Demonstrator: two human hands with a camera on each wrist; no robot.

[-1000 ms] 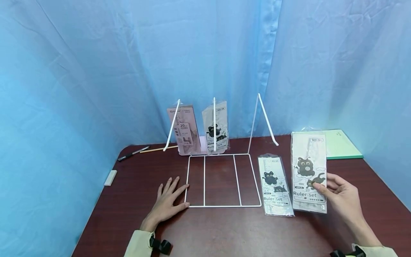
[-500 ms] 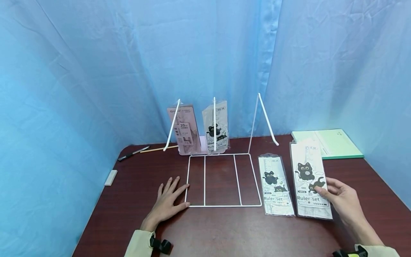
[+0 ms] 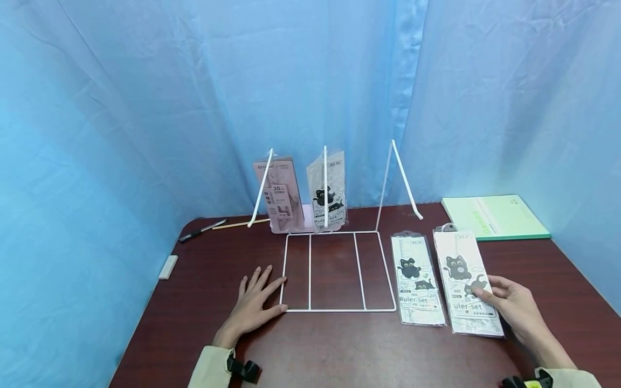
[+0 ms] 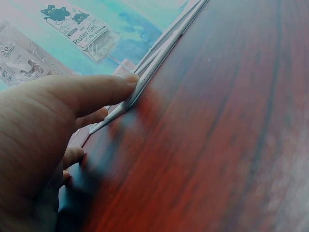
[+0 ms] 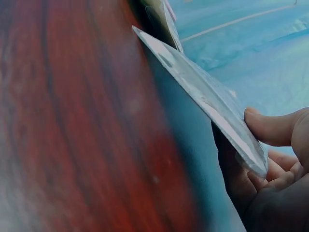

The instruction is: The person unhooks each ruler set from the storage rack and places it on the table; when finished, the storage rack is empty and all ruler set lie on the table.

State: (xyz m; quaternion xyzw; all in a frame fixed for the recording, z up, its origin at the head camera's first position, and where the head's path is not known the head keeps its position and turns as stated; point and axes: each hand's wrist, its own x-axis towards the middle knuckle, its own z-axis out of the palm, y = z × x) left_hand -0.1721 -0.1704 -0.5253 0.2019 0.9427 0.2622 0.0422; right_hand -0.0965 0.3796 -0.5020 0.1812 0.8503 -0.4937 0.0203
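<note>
At near right, right hand: pinching ruler-set packet by its right edge, thumb on top.
Left hand: flat, released, touching wire rack.
Packet place: table, at rack's 3 o'clock, beside second packet.
Long axis: 6 to 12 o'clock, header far.
Progress, judged: two packets racked upright at 12; two unracked.

- "Ruler-set" on the flat ruler pack lying on the bench.
- "uler-set", partly covered, on the pack beside it.
- "20" on the pink pack in the rack.
- "Ruler-set" on the standing cat pack.
</note>
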